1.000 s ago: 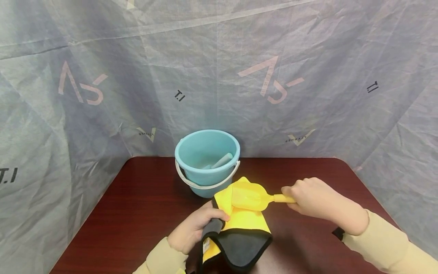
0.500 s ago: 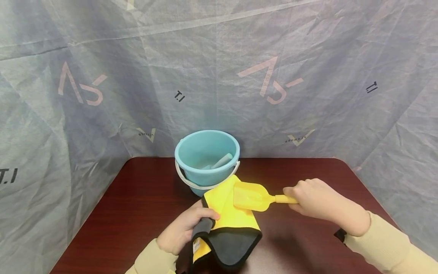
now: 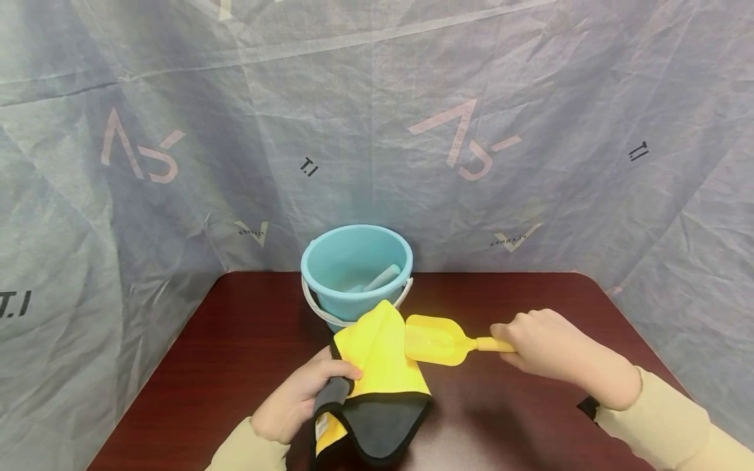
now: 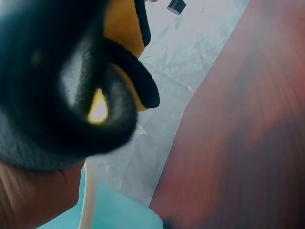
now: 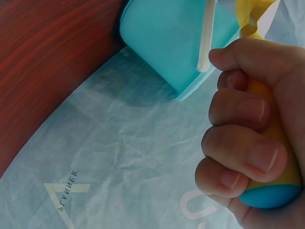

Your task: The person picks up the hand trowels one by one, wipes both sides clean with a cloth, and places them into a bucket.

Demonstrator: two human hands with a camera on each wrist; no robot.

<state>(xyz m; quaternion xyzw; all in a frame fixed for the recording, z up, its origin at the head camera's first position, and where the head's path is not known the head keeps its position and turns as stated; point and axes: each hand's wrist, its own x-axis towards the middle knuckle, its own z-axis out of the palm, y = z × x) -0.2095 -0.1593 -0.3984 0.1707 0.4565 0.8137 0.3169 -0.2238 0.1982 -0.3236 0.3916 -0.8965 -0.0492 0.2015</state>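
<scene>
My left hand [image 3: 297,396] grips a folded cloth [image 3: 383,353], yellow on one side and dark grey on the other, with black edging; its thumb lies on the yellow side. In the left wrist view a dark fold of the cloth [image 4: 121,114] loops close to the camera. Curled round the handle of a yellow toy shovel [image 3: 436,340] is my right hand [image 3: 544,350]. The shovel lies level above the table, and the tip of its blade meets the cloth's right edge. In the right wrist view the handle's blue end [image 5: 271,195] shows below the fingers.
Behind the cloth stands a light blue bucket [image 3: 353,301] with a white handle [image 3: 315,304]. A light blue rod-shaped thing [image 3: 385,277] leans inside it. The dark red table [image 3: 235,366] ends at a grey printed sheet [image 3: 377,131] hung behind.
My left hand has moved left with the cloth, sliding it off the shovel's blade until only the tip meets it. The shovel and right hand have shifted only slightly right.
</scene>
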